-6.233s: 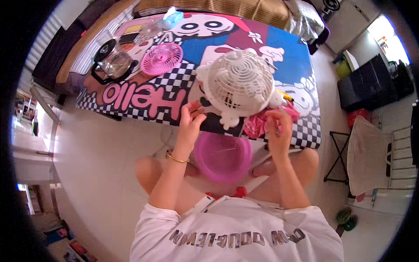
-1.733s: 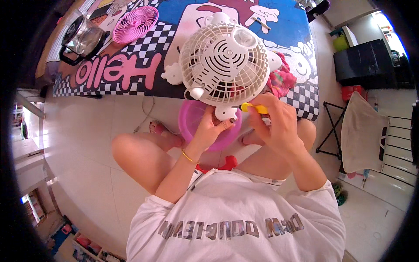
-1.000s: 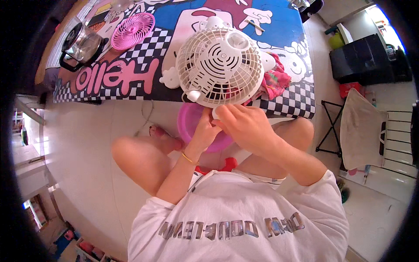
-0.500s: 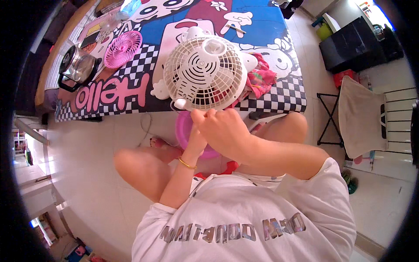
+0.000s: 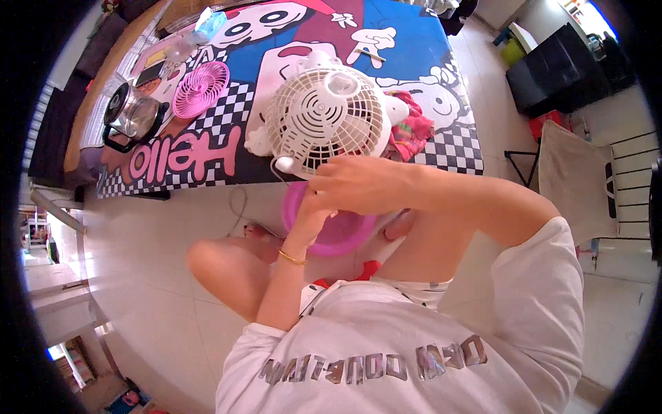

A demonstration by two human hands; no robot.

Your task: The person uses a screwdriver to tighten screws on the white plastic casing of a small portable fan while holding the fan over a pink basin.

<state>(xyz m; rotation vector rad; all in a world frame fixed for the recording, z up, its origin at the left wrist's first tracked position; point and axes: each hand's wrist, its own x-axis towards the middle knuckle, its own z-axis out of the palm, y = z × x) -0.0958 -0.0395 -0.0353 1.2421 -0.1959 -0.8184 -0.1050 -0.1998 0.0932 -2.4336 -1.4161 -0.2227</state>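
Observation:
A white fan housing with a round grille (image 5: 321, 117) and small knobby feet lies face down at the table's front edge, beside a crumpled pink cloth (image 5: 412, 131). My right hand (image 5: 352, 185) is closed at the fan's lower edge, palm down, over the fingers of my left hand (image 5: 316, 217), which is closed beneath it. Whatever the two hands grip there is hidden by my fingers. Under the table edge, between my bent legs, sits a pink plastic basin (image 5: 355, 238).
The patterned table (image 5: 455, 155) also holds a pink fan grille (image 5: 201, 88), a glass kettle (image 5: 138, 114) and a blue tissue pack (image 5: 209, 26). A cord (image 5: 238, 207) lies on the floor at left. A folding chair (image 5: 572, 179) and black cabinet (image 5: 545, 69) stand at right.
The yellow-handled screwdriver seen earlier in my right hand is hidden now. My right hand has rolled over the left, its forearm swinging up to the right and more level.

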